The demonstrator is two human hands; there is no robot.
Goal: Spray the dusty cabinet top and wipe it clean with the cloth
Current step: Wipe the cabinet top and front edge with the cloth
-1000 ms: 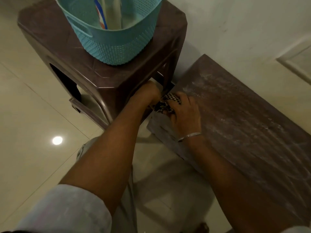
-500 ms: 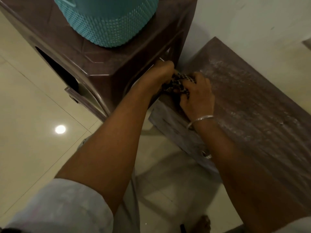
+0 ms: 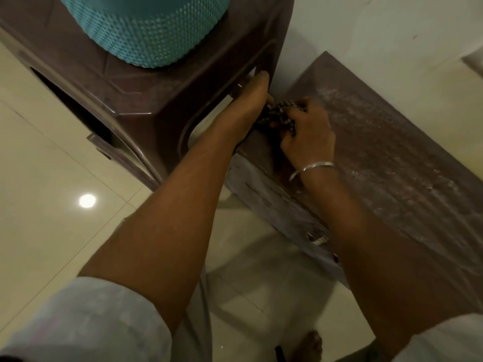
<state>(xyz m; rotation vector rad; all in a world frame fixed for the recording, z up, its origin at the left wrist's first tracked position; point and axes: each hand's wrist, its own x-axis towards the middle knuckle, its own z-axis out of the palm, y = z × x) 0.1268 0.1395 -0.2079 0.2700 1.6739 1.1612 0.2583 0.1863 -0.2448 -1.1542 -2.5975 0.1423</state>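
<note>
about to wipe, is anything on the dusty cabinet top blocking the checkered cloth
Nothing visible does: the checkered black-and-white cloth, gripped by the right hand, sits at the corner of the dusty brown cabinet top, with only dust ahead.

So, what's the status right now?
Left hand and right hand both grip cloth at cabinet top corner. Top dusty. Stool tight alongside, left.

Home: tiled floor (image 3: 39, 231), plastic stool (image 3: 156, 95)

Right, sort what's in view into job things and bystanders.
Job: dark checked cloth, dusty brown cabinet top, right hand gripping the cloth, left hand against it.
Bystanders: brown plastic stool, teal perforated plastic basket, silver bangle, cream tiled floor.
</note>
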